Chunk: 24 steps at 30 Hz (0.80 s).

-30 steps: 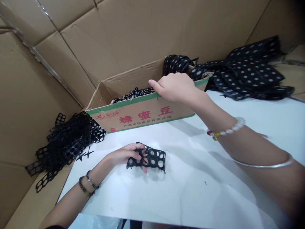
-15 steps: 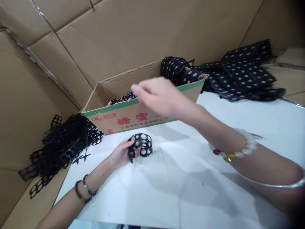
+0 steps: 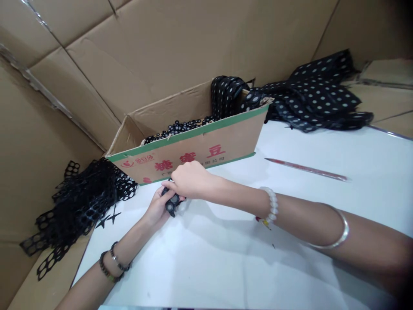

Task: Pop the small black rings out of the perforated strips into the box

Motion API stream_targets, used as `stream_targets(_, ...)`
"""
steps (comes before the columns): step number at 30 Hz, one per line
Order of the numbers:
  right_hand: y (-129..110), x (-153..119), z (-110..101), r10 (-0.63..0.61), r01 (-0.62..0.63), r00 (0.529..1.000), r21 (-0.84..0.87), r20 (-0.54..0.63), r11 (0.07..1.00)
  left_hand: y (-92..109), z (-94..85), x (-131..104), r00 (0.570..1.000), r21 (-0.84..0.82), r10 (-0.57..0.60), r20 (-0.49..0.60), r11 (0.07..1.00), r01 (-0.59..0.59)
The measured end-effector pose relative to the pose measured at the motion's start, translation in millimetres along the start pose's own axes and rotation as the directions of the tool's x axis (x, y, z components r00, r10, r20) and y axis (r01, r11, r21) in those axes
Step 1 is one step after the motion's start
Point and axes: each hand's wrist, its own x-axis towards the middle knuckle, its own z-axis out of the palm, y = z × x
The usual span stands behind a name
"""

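Observation:
Just in front of the cardboard box (image 3: 232,133), my left hand (image 3: 158,204) is closed on a small black sheet with round pale spots (image 3: 172,203), held above the white table (image 3: 206,258). My right hand (image 3: 190,181) is at the top of the same sheet, its fingers closed against it. The back of that hand hides most of the sheet and whatever its fingertips grip. Inside the box lie many small black pieces with pale round centres (image 3: 183,127).
Black sheets full of round holes (image 3: 87,202) pile up at the left, with two black star-shaped scraps (image 3: 108,218) beside them. Black dotted sheets (image 3: 316,94) drape over the box's right end. A thin reddish pointed stick (image 3: 306,169) lies on the table's right side.
My right hand has come down from above the box to the sheet in my left hand. The reddish stick, mostly covered by my right arm before, now shows.

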Motion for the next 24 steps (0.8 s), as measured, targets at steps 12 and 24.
stream_targets(12,19.8,-5.4,-33.3,-0.163,0.175,0.982,0.121,-0.097,0.977,10.7,1.4,-1.1,0.99,-0.039,-0.045,0.13,0.998,0.05)
stream_targets(24,-3.4,-37.9,-68.7,-0.308,0.308,0.939,-0.025,-0.154,0.951,17.3,1.9,-15.4,0.862,-0.033,-0.086,0.499,0.992,0.118)
